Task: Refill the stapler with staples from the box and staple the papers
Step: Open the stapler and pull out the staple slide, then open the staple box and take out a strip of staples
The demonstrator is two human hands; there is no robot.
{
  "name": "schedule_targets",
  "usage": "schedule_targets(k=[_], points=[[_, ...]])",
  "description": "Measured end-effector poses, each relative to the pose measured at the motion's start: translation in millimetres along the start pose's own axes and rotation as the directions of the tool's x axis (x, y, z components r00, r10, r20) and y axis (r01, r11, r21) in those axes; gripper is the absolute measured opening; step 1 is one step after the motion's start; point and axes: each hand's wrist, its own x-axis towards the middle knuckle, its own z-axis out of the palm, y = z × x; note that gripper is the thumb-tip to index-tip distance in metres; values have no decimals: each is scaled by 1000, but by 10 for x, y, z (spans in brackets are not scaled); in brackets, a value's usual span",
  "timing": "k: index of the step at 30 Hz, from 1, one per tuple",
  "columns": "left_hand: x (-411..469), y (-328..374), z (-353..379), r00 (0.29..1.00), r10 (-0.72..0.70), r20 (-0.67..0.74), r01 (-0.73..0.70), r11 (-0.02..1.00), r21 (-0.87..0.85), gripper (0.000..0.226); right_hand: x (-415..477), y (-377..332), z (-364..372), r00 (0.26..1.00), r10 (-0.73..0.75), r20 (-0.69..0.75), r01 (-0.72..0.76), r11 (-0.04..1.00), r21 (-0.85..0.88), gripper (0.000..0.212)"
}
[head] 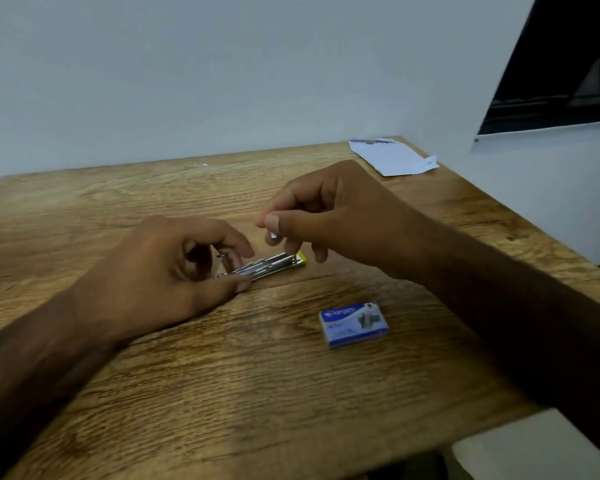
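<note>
A small metal stapler [274,264] with a yellow tip lies on the wooden table [222,375], its silver channel facing up. My left hand [174,268] grips its near end between thumb and fingers. Just above the stapler's far end hovers my right hand [329,216], its thumb and fingers pinched on a small silver strip of staples [274,236]. A blue staple box [353,323] lies shut on the table, nearer to me and to the right. The white papers [392,156] rest at the table's far right corner.
A pale wall runs along the table's far edge and right side. A dark window sits at the upper right. The table's right edge drops off beside my right forearm, with a white surface below at the lower right.
</note>
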Motion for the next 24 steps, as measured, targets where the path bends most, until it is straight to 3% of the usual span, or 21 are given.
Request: schedule_targets(k=[6, 10, 15, 19, 24], points=[[-23, 29, -1, 998, 65, 20, -65, 998, 5, 41, -670, 65, -419, 1000, -16, -12, 13, 985, -171, 8], [-9, 41, -40, 993, 114, 19, -115, 991, 66, 48, -1173, 148, -731, 998, 63, -13, -65, 960, -273, 10], [99, 206, -174, 989, 148, -1, -147, 985, 91, 44, -1490, 280, -933, 989, 82, -125, -116, 947, -298, 14], [48, 482, 78, 952, 288, 101, -298, 949, 105, 32, -1567, 322, -1010, 985, 81, -155, -131, 930, -344, 17], [-118, 697, 299, 914, 398, 81, -401, 916, 30, 34, -1697, 375, -1195, 969, 120, -216, -198, 900, -388, 18]])
